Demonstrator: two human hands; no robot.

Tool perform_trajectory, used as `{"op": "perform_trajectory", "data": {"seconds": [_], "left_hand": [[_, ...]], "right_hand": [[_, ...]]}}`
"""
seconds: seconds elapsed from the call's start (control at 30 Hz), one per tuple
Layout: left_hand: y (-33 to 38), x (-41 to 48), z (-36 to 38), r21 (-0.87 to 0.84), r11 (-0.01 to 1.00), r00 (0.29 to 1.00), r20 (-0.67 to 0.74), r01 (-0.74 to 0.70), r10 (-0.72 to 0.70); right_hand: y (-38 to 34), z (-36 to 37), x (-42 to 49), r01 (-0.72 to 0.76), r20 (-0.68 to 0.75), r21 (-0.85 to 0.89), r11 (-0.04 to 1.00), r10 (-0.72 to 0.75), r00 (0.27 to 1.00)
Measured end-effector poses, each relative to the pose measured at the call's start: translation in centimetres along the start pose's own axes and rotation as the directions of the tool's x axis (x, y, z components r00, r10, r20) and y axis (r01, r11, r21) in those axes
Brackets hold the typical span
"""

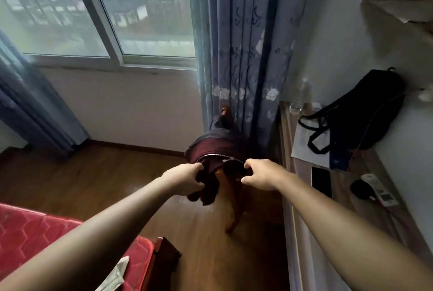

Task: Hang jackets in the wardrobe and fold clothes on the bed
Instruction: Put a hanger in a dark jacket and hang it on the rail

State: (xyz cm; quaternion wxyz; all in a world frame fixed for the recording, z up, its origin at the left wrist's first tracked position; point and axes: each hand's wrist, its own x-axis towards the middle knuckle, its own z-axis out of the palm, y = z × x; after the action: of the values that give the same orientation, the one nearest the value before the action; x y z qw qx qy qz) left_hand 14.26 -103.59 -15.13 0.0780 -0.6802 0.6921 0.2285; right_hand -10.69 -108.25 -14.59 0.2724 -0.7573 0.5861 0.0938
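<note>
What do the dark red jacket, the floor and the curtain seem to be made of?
The jacket looks like soft matte cloth, sagging in folds, with a glinting metal-looking zip. The floor: wood or wood-look laminate, glossy, with plank grain and reflections. The curtain: blue fabric hanging in pleats, flowers printed or embroidered.

A bedroom in a home. A red-quilted bed [35, 232] stands near flowered curtains [246, 56] beside a barred window [93, 9]. A backpack [365, 112] lies on the desk [344, 180]

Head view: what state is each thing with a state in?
Dark maroon zippered jacket: draped over wooden chair, being gripped.
Left hand: fingers curled round jacket.
Right hand: fingers pinching jacket.
Blue floral curtain: drawn aside, bunched.
Black flat phone: lying flat, screen dark.
Black fabric backpack: propped upright, straps loose.
</note>
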Motion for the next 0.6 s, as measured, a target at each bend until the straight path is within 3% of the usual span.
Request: {"op": "perform_trajectory", "data": {"seconds": [0.3, 0.6], "left_hand": [[-1.7, 10.6, -2.4, -0.014, 0.999, 0.999, -0.01, 0.031, -0.031], [-5.4, 22.5, -1.5, 0.13, 0.991, 0.997, 0.076, -0.036, 0.026]], "right_hand": [[1.5, -2.2, 9.4, 0.004, -0.012, -0.035, 0.999, -0.004, 1.0], [-0.6, -2.6, 21.0, 0.027, 0.075, -0.242, 0.97, -0.009, 0.997]]}}
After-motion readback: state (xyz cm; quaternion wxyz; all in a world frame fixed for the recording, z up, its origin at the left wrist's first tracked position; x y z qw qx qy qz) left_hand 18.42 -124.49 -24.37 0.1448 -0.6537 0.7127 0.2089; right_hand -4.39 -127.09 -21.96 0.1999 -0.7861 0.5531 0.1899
